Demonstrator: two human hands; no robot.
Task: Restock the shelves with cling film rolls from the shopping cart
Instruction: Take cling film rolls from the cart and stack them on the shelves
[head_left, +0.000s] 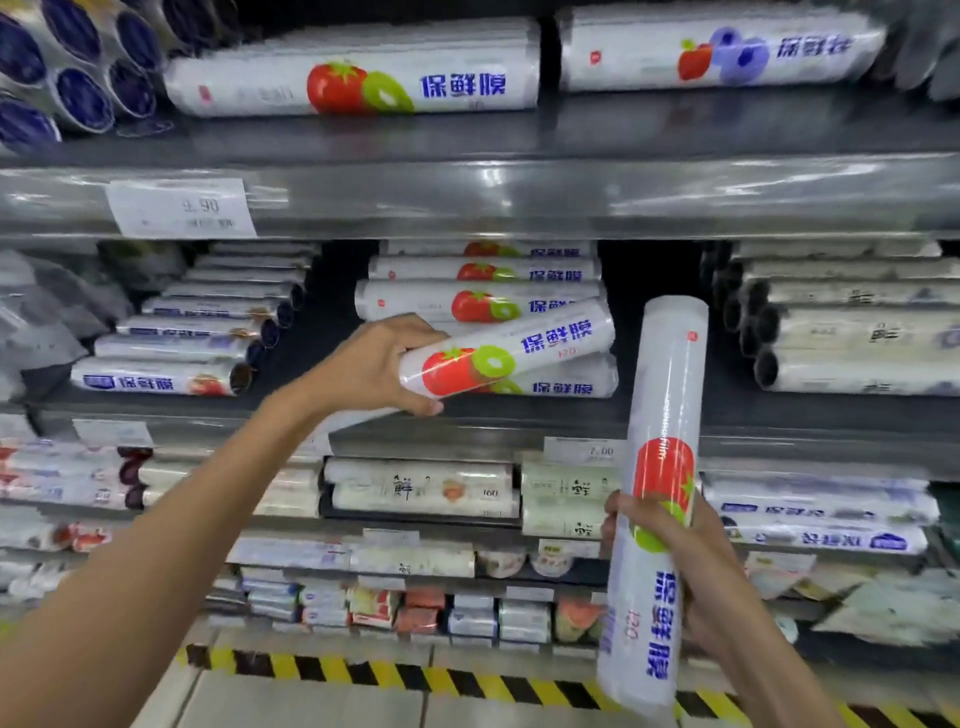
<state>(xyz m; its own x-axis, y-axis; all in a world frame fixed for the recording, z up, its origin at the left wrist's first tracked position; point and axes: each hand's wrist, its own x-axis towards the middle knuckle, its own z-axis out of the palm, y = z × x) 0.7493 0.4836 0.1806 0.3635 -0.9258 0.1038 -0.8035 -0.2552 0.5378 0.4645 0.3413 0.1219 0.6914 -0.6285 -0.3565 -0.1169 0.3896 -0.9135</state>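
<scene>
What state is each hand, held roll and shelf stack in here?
Stack of white tomato-and-kiwi printed cling film rolls on middle shelf, lying flat.
Left hand, grips tilted roll by one end.
Tilted roll, far end at the stack.
Right hand, grips upright roll.
Upright roll, leaning slightly, off the shelf.

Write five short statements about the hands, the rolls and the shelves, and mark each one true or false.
1. The left hand grips a tomato-print roll by its end. True.
2. That roll lies flat on the top shelf. False: it is tilted, in front of the stack on the middle shelf.
3. The right hand holds nothing. False: it grips a second roll, held nearly upright.
4. Striped yellow-and-black tape runs along the floor. True.
5. The shopping cart is in view. False: none is visible.
</scene>
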